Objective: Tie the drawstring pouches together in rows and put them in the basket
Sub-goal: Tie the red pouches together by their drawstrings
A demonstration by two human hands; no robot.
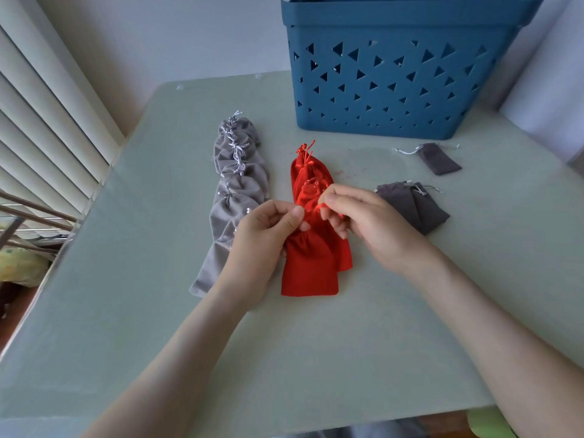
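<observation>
Pale-green counter (126,327) carries all items. Nearest, centre: left hand (268,230), grip pinched at gathered mouth of red pouches (311,270); right hand (366,221), grip pinching red drawstring (322,205). Red pouches lie overlapped in row. Left: light-grey pouch row (240,188), cords knotted together. Right: dark-grey pouches (417,210); single dark-grey pouch (437,159) beyond. Farthest: blue basket (395,90), interior hidden.

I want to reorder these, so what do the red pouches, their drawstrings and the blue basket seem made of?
Red pouches: probably velvet-like fabric, matte and soft, judging by the gathered folds. Drawstrings: thin glossy cord, perhaps satin; they catch light. Blue basket: rigid moulded plastic, matte, with clean triangular cut-outs.
</observation>
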